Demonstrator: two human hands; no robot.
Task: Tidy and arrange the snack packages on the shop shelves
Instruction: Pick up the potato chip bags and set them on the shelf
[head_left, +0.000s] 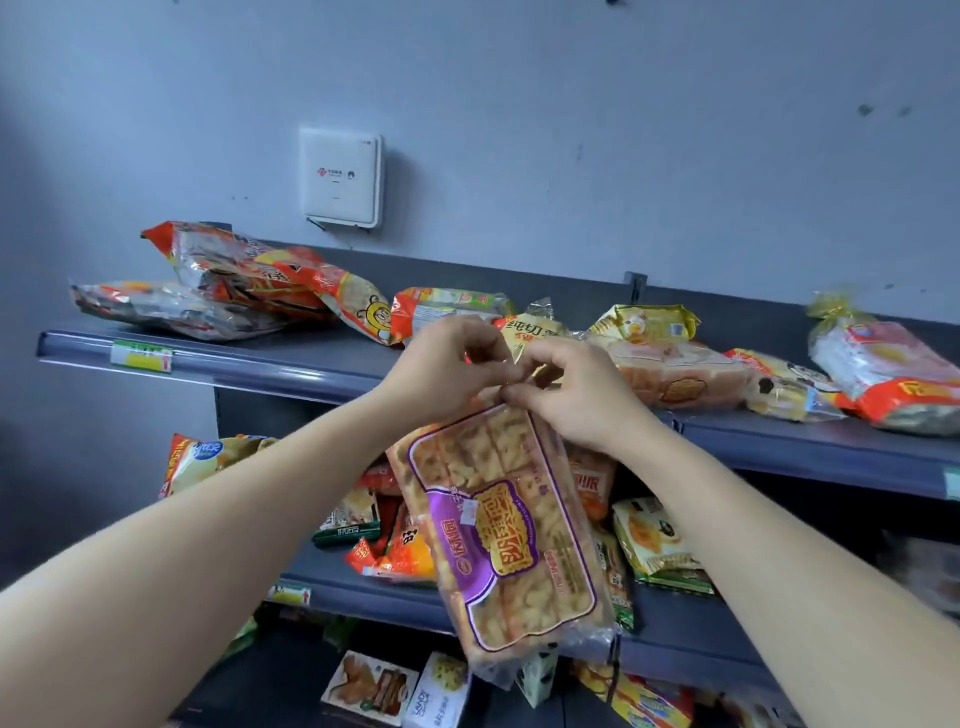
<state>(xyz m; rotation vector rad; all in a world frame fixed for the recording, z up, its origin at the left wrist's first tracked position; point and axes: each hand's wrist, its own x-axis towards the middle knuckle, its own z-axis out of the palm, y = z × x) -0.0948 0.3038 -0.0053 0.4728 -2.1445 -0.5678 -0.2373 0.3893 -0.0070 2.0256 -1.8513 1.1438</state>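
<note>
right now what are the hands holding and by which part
The purple-labelled snack package, held by its top edge. The left hand and the right hand both pinch that edge side by side, and the rest of the package hangs down below them.

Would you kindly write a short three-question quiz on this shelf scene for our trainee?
1. True or false: the purple-labelled pack lies flat on the top shelf.
2. The white wall box is: A above the top shelf; B on the lower shelf; C in a hand.
3. Fill in: the pack's top edge is pinched by ____ hands.
Key: 1 false; 2 A; 3 both, the left hand and right hand.
</note>
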